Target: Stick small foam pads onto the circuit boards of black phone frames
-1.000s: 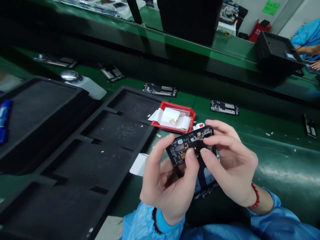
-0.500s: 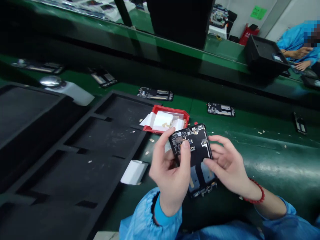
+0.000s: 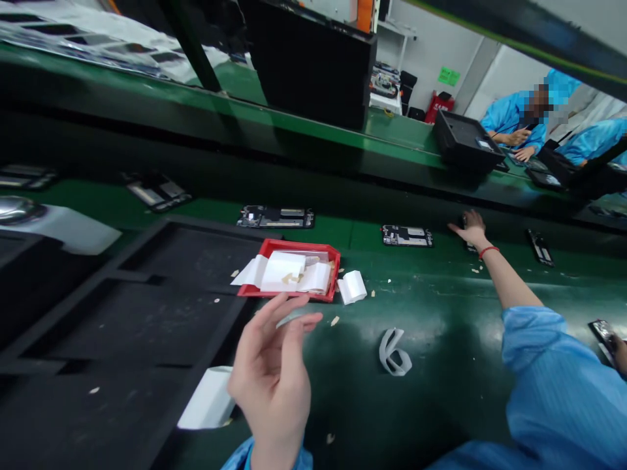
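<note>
Right hand (image 3: 473, 228) wears thin, round red bracelet (image 3: 490, 249). Right sleeve (image 3: 558, 378) loose, light blue, shiny, creased, finely lined. Left sleeve (image 3: 304, 459) same blue, brighter blue band (image 3: 249, 455) at its edge. Blue cloth (image 3: 473, 457) across lap, shadowed.

The green worktop (image 3: 441, 391) looks smooth and glossy, the shallow red plastic tray (image 3: 334, 258) shiny, the black compartmented tray (image 3: 161, 313) matt.
</note>
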A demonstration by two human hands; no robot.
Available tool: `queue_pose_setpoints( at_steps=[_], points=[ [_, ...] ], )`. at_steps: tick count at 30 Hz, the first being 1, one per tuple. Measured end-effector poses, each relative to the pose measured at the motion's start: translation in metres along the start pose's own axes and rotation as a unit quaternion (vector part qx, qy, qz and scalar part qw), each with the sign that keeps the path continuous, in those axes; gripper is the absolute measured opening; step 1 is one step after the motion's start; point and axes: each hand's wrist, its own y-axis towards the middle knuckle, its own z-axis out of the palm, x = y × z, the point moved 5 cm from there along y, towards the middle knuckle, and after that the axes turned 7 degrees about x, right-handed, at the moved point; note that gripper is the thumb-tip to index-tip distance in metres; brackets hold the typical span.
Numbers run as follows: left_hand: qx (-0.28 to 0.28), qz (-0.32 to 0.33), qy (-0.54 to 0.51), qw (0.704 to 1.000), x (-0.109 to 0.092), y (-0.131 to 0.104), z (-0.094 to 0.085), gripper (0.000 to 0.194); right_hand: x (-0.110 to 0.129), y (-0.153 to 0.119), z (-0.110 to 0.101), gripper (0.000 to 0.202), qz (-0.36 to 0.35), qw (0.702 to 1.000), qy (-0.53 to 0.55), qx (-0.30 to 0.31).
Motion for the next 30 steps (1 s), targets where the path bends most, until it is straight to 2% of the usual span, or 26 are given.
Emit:
queue_pose_setpoints(
  at_steps=[4,5,7,9,11,13,15,16,18,20,22,24,26,27,30],
  points=[
    [0.007,-0.010,0.017,1.000,0.004,0.000,0.004,0.027,0.023,0.012,0.070,0.036,-0.095,0.981,0.006,0.168],
    [0.011,-0.013,0.020,1.000,0.006,0.000,0.005,0.026,0.029,0.013,0.079,0.035,-0.114,0.974,0.011,0.195],
    [0.028,-0.026,0.020,0.999,0.010,0.000,0.008,0.025,0.041,0.013,0.085,0.033,-0.140,0.966,0.018,0.217],
    [0.067,-0.054,0.013,0.996,0.018,0.000,0.016,0.027,0.056,0.005,0.079,0.032,-0.156,0.967,0.023,0.199],
    [0.116,-0.095,-0.004,0.989,0.029,-0.001,0.028,0.035,0.079,-0.016,0.069,0.035,-0.173,0.972,0.037,0.156],
    [0.142,-0.122,-0.042,0.981,0.036,-0.003,0.040,0.047,0.109,-0.053,0.064,0.053,-0.199,0.971,0.065,0.115],
    [0.140,-0.114,-0.092,0.979,0.034,-0.004,0.047,0.061,0.144,-0.099,0.063,0.075,-0.239,0.960,0.105,0.100],
    [0.140,-0.103,-0.109,0.979,0.031,-0.005,0.048,0.063,0.161,-0.123,0.062,0.081,-0.258,0.953,0.124,0.102],
    [0.130,-0.076,-0.113,0.982,0.022,-0.008,0.045,0.048,0.190,-0.163,0.055,0.087,-0.288,0.937,0.164,0.107],
    [0.110,-0.034,-0.071,0.991,0.010,-0.011,0.038,0.034,0.212,-0.186,0.043,0.078,-0.303,0.919,0.232,0.096],
    [0.084,0.021,-0.017,0.996,-0.003,-0.015,0.030,0.026,0.228,-0.193,0.031,0.055,-0.304,0.899,0.303,0.086],
    [0.066,0.076,0.003,0.995,-0.014,-0.019,0.025,0.031,0.241,-0.191,0.024,0.028,-0.301,0.883,0.347,0.093],
    [0.054,0.119,-0.001,0.991,-0.021,-0.022,0.023,0.043,0.253,-0.187,0.022,0.012,-0.300,0.874,0.369,0.104],
    [0.051,0.134,0.006,0.990,-0.024,-0.023,0.022,0.042,0.257,-0.187,0.021,0.008,-0.299,0.870,0.378,0.108],
    [0.053,0.161,0.066,0.983,-0.029,-0.024,0.018,0.018,0.266,-0.190,0.021,0.007,-0.306,0.863,0.386,0.110]
  ],
)
